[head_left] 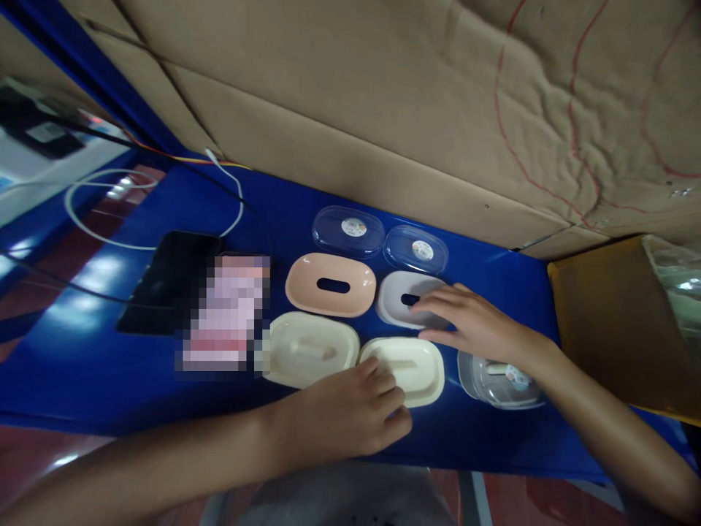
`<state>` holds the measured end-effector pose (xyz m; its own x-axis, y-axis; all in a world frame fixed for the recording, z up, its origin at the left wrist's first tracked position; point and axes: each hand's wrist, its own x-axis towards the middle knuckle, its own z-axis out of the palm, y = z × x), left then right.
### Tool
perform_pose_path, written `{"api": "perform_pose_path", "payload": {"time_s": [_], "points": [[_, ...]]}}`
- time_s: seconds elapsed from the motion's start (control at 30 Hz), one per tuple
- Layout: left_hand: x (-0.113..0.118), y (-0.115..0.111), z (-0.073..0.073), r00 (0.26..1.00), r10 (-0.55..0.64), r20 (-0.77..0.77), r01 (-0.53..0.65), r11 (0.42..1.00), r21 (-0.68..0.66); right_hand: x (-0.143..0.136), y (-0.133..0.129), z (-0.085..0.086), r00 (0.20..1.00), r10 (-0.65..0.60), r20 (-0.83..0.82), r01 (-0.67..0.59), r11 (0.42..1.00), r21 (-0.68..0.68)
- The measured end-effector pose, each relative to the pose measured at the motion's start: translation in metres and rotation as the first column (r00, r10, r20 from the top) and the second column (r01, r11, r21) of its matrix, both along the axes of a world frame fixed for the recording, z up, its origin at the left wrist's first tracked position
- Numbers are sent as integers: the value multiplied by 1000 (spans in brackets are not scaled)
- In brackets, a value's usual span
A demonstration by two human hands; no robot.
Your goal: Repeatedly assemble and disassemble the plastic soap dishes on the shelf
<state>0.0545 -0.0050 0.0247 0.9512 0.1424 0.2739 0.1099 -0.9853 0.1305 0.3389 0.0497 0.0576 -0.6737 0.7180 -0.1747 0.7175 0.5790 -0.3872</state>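
My left hand [355,413] has its fingers curled over the lower-left rim of the right-hand cream dish [424,376]; whatever may be between the fingertips is hidden. My right hand [476,318] is open, its fingers spread over the right side of a light grey slotted dish [391,299], the thumb by the near rim. Left of that lies a peach dish [299,285] with a similar slot. Another cream dish [288,358], with a raised bar in the middle, sits nearer me. Behind them rest two clear lids [334,237] with round stickers.
More clear plastic pieces [501,391] lie under my right forearm. To the left are a dark tablet [164,281], a pixelated pink-screened device [230,314] and a white cable [74,212]. A cardboard box [607,314] stands right on the blue table [230,398]; brown cardboard [350,109] walls the back.
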Motion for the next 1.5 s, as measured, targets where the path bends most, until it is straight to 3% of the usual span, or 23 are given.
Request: {"api": "perform_pose_path", "payload": {"time_s": [0.13,0.27,0.37,0.47,0.6,0.87,1.0,1.1,1.3,1.4,1.5], "points": [[-2,1,-2,999,11,-35,-11,1000,-3,22,-15,23,995,-84,-60,85,996,7],[-3,2,-6,998,40,-53,-39,999,18,70,-62,40,971,-239,15,239,968,-70],[-2,3,-7,997,44,-63,-44,999,1,99,-96,35,946,-299,123,315,937,-147],[-1,4,-7,997,39,-71,-40,999,-14,110,-116,22,921,-322,221,356,924,-140],[0,7,-4,996,33,-88,-34,999,-9,108,-119,14,916,-342,211,376,915,-148],[-1,7,-4,995,25,-101,-27,999,-19,113,-114,24,914,-372,164,395,907,-145],[-2,7,-5,995,26,-95,-30,999,-32,123,-96,29,902,-402,158,419,903,-95],[-1,8,-3,995,24,-94,-29,998,-47,126,-56,27,882,-460,103,463,886,-5],[0,10,-2,992,24,-122,-35,996,-85,125,32,-5,910,-404,88,411,909,-69],[1,10,-1,990,21,-137,-33,996,-88,126,51,-20,919,-378,114,382,924,-10],[1,11,1,988,17,-156,-31,996,-87,125,52,-21,927,-357,112,355,934,42]]}}
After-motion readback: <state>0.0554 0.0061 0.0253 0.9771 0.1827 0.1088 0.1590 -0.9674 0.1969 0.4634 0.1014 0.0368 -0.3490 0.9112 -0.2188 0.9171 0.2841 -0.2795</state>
